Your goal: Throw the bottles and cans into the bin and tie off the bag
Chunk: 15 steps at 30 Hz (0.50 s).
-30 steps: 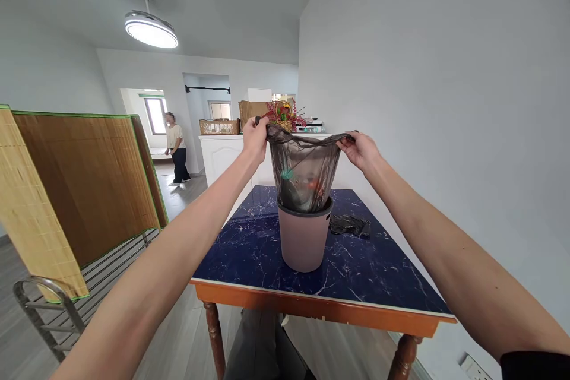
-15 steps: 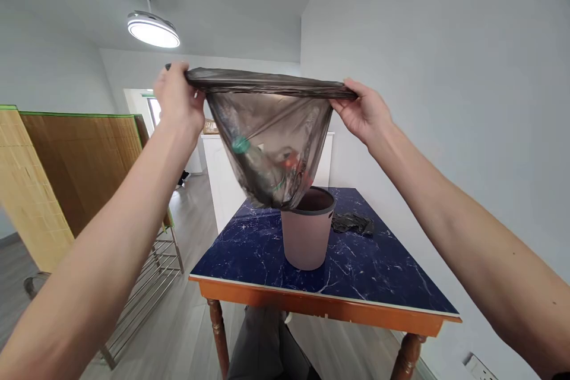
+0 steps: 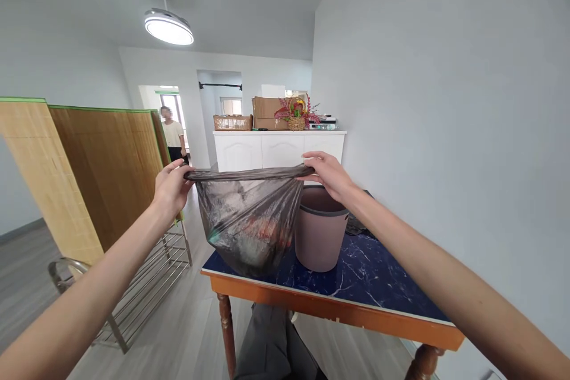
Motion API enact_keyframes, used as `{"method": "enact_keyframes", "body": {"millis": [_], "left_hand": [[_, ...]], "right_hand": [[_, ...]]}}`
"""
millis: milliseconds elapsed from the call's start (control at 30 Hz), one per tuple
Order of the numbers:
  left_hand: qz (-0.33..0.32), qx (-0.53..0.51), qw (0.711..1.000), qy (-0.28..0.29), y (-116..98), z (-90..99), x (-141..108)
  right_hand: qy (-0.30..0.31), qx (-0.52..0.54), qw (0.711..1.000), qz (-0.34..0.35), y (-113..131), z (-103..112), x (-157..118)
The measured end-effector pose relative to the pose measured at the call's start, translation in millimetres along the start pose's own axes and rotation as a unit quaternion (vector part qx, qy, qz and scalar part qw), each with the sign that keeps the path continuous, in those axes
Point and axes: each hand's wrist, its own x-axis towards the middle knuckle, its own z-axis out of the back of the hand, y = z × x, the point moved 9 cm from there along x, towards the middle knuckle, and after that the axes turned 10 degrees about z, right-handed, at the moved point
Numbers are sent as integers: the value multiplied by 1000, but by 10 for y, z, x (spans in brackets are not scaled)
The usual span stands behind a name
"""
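Note:
A thin black garbage bag (image 3: 252, 219) is stretched wide between my two hands, its rim pulled into a taut line. My left hand (image 3: 171, 187) pinches the left end of the rim. At the right end, my right hand (image 3: 329, 175) grips the rim, some fingers stretched forward. Through the plastic show blurred contents, reddish and whitish, with a green spot at the left. The bag's bottom hangs at the level of the tabletop; whether it touches I cannot tell. Right beside it stands a pinkish trash can (image 3: 319, 240) with a grey rim, upright on the blue marbled table (image 3: 369, 276).
Crumpled black plastic (image 3: 356, 227) lies behind the trash can, partly hidden by my right arm. A metal rack (image 3: 146, 285) and bamboo mats (image 3: 107, 172) stand at left. Beyond are a white cabinet (image 3: 280, 151) with boxes and a flower basket, and a person (image 3: 173, 133) near a doorway.
Both hands have lowered the bag from above the trash can to its left side, near the tabletop. The view has tilted, showing the cabinet top and a person in the background.

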Motion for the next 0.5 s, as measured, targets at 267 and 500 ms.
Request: {"method": "enact_keyframes", "body": {"millis": [267,500], "left_hand": [[101,71,990,-62,633,769,-168],[290,111,951,0,1279,1205,-443]], "right_hand": [[98,-274,957,1,-197,57,-510],[152,-417,896,2,-288,47,-1014]]}}
